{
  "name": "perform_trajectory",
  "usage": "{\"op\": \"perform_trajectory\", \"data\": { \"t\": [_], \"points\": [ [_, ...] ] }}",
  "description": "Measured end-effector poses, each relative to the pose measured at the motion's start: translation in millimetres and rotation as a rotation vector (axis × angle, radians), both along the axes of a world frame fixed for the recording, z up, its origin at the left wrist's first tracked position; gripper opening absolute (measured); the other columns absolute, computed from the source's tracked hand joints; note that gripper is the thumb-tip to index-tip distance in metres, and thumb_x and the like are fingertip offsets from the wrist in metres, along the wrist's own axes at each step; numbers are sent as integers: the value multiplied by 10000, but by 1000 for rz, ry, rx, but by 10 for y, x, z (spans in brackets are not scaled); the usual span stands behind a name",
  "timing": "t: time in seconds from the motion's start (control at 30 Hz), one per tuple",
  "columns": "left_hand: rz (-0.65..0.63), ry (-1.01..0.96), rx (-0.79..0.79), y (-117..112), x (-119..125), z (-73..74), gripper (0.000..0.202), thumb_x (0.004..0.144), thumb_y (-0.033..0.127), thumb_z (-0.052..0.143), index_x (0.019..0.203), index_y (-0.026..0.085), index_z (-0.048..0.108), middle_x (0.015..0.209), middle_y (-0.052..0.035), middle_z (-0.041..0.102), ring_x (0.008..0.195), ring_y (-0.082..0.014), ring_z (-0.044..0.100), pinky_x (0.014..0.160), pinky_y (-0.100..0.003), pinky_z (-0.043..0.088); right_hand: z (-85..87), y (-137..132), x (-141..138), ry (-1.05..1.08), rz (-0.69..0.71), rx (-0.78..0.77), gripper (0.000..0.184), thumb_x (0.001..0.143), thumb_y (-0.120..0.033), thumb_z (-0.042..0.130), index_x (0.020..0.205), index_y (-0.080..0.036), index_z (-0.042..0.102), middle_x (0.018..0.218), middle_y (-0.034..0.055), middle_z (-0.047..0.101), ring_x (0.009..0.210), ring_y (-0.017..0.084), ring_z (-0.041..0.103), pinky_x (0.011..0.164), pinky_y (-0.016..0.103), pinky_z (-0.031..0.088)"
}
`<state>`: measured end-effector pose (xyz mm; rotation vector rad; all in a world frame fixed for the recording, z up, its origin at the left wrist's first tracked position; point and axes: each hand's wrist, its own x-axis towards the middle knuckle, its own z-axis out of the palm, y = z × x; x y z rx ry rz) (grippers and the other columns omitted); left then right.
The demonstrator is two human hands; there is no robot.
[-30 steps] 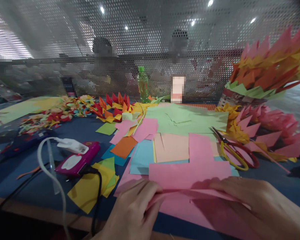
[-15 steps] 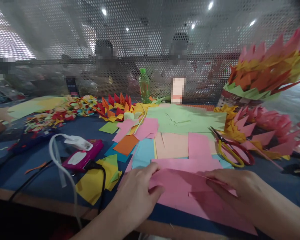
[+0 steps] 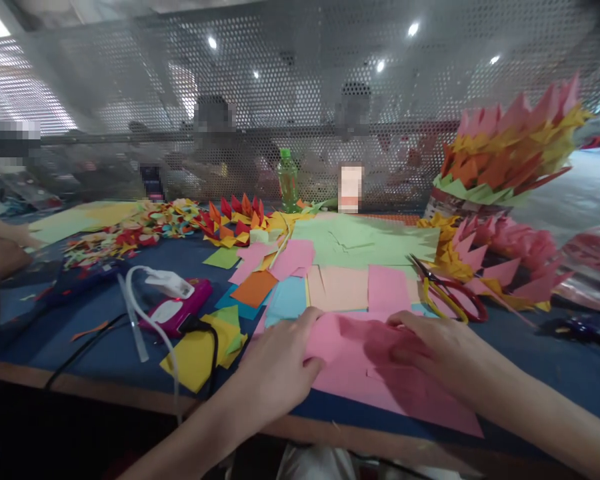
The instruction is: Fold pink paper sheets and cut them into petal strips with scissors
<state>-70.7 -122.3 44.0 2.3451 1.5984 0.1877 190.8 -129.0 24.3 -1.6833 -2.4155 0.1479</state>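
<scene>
A sheet of pink paper is stretched between my two hands, low over the table's front part. My left hand pinches its left side, the thumb below and the fingers on top. On the other side, my right hand has its bent fingers closed on the sheet's right end. More pink paper lies flat underneath, partly in shadow. Just beyond are peach paper, blue paper and another pink piece. Scissors with yellow and red handles rest past my right hand.
A magenta power adapter with cables and yellow paper lie left. Behind are green sheets, a bottle, folded red-orange pieces and paper scraps. A layered paper model stands right. Another person's arm shows left.
The raised pink sheet now bows between my hands, and its right edge is less plainly seen. My right hand has moved slightly left and up in the picture. The whole view has shifted a little.
</scene>
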Motion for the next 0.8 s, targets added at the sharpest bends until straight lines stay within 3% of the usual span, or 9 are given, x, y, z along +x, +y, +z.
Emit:
{"op": "perform_trajectory", "data": {
  "t": [0.1,0.2,0.33,0.4,0.47,0.5,0.63,0.8],
  "points": [
    [-11,7,13,-32,19,5,656,810,254,541,1413,231,282,1172,-121,621,1084,-268,589,889,-396,457,31,-14,-21,-27,-32,-65,299,818,-242,537,1116,-237,563,923,60,719,854,251,674,682,336,500],
    [-60,20,147,-64,35,1,760,812,211,541,1465,213,152,1376,-156,455,1255,-286,447,960,-423,412,23,-1,5,-26,-38,-91,378,800,-220,535,1178,-215,523,985,81,700,913,268,657,729,358,488],
    [-235,86,348,-124,92,-29,716,812,114,497,1433,366,244,1532,-49,221,1368,-277,266,1061,-479,286,-48,56,65,-2,0,-69,465,752,-174,542,1214,-188,491,1044,99,675,972,275,634,767,349,460],
    [-381,132,344,-171,128,-114,644,822,108,467,1389,387,340,1520,-9,262,1356,-258,290,1083,-475,255,-77,80,73,10,2,-57,471,756,-190,552,1222,-169,487,1043,112,673,966,275,634,758,333,451],
    [-471,161,303,-227,154,-248,571,841,136,444,1374,334,390,1464,-21,374,1291,-226,389,1057,-400,317,-98,92,68,16,-11,-57,481,768,-241,576,1234,-165,482,1051,122,672,954,279,638,742,329,450],
    [-473,174,292,-254,159,-321,569,847,148,435,1391,301,373,1454,-38,390,1270,-219,412,1036,-371,345,-108,94,65,17,-21,-56,500,769,-267,590,1246,-170,476,1062,125,669,954,283,638,735,331,451],
    [-451,189,347,-345,153,-512,627,851,259,465,1447,205,278,1472,-120,349,1324,-280,341,1072,-435,293,-146,90,65,24,-12,-10,571,771,-280,610,1305,-176,436,1068,132,663,952,286,640,738,353,467],
    [-445,162,382,-408,183,-490,606,893,411,435,1449,239,267,1463,-145,355,1343,-308,315,1061,-493,294,-53,34,11,-24,12,169,646,764,-219,636,1356,-163,383,1171,156,599,1069,304,582,824,418,481]
  ]
}}
